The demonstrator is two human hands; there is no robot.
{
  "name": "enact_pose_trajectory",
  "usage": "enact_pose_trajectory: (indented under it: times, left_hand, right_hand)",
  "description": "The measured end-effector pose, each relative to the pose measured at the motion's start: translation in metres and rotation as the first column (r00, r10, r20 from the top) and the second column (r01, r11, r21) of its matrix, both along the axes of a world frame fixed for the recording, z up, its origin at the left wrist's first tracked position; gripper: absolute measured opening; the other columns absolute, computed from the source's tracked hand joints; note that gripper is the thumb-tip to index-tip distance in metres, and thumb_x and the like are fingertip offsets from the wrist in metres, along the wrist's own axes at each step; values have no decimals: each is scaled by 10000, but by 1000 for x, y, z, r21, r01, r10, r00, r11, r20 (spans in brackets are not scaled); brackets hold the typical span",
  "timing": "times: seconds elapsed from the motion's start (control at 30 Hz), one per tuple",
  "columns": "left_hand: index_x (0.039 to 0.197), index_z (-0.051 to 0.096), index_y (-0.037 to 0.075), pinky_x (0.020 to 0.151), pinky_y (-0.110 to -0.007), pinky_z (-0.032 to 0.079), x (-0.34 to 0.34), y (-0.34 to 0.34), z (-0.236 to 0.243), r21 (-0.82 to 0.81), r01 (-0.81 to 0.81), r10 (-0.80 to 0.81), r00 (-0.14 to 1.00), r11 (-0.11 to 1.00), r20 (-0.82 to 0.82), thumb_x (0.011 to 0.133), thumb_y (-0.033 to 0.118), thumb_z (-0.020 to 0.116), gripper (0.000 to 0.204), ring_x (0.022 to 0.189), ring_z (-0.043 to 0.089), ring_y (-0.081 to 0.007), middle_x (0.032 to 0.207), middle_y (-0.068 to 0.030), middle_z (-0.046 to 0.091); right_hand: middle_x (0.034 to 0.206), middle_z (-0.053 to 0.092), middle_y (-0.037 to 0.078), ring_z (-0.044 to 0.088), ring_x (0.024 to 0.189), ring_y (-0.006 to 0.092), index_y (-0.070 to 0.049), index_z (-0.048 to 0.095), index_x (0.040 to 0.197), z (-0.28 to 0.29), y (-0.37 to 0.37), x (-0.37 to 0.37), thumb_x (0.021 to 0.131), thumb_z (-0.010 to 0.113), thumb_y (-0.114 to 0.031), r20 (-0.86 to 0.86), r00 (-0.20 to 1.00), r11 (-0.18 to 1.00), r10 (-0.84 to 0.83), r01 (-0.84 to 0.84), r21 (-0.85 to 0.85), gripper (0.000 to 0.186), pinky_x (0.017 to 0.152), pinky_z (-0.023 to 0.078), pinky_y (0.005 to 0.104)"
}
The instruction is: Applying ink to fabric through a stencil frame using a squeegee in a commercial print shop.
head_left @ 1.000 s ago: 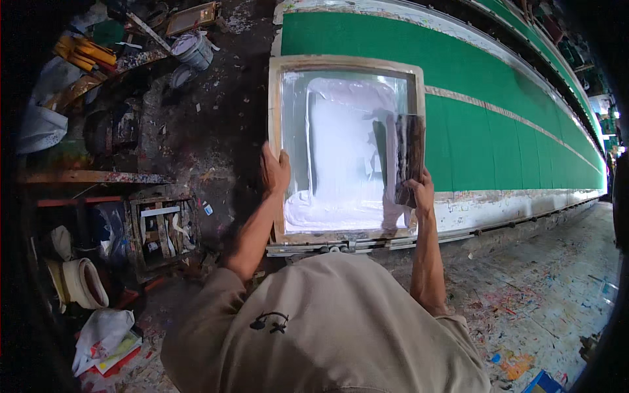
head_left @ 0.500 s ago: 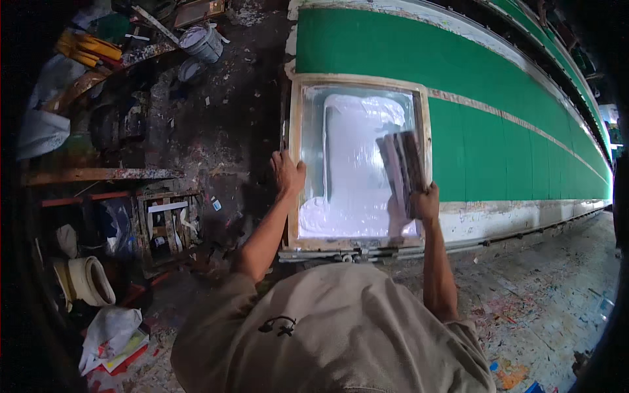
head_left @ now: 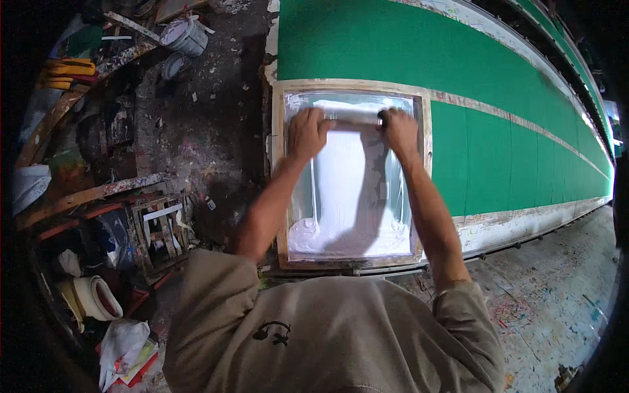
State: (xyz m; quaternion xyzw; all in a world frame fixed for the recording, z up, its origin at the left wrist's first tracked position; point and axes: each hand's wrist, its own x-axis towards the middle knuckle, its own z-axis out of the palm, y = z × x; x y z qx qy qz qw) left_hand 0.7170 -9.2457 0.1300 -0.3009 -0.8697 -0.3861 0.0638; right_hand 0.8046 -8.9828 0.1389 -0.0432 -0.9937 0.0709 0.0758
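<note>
A wooden screen frame [head_left: 424, 180] lies on the green printing table [head_left: 498, 157], with thick white paste [head_left: 337, 170] spread over its mesh. A wooden squeegee [head_left: 354, 122] spans crosswise near the far end of the screen, slightly blurred. My left hand [head_left: 308, 131] grips its left end and my right hand [head_left: 400, 131] its right end, both with fingers curled over the top. The squeegee's blade edge is hidden.
The long table runs off to the right, with a metal rail [head_left: 517, 245] along its near edge. On the paint-spattered left floor are a bucket [head_left: 190, 40], wooden planks [head_left: 98, 200], stacked frames [head_left: 157, 232], a pale roll [head_left: 101, 298] and plastic bags [head_left: 121, 347].
The squeegee has turned from upright at the screen's right side to crosswise at the far end. My left hand has left the frame's side and now holds the squeegee with my right.
</note>
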Motion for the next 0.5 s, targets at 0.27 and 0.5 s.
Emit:
enact_pose_trajectory:
  times: [0.27,0.5]
  left_hand:
    - [1111,642,71,900,-450,378,231,-104,27,-216,32,-8,994,976,109,936,436,672,406,1030,628,-304,1075,-111,681]
    - [1185,660,57,1022,-474,339,250,-122,45,-128,134,-98,961,983,259,907,419,736,463,1093,608,-314,1126,-122,694]
  right_hand:
    - [927,686,44,651,923,268,-148,730,987,38,-98,219,748,784,-247,207,978,965,26,29,-259,265,779,494,419]
    - [1017,689,16,644,1022,232,-170,719,1025,57,-105,253,732,810,-205,280,959,977,53,8,-211,309,1078,358,562]
